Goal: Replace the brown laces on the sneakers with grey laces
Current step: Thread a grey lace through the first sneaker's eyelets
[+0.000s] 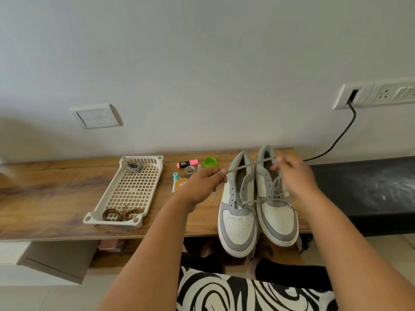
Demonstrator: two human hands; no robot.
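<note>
Head view: a person stretches a grey lace taut above a pair of grey-and-white sneakers standing side by side at the front edge of a wooden worktop. The left hand pinches one end of the lace between thumb and fingers; the right hand pinches the other end, its fingers curled round it above the right shoe. The left shoe's eyelets are bare except for the lowest pair, where the lace is threaded. To the left, a perforated cream tray holds coiled brown laces at its near end and a second grey lace bundle at its far end. A pink highlighter and a green cap lie between tray and shoes.
</note>
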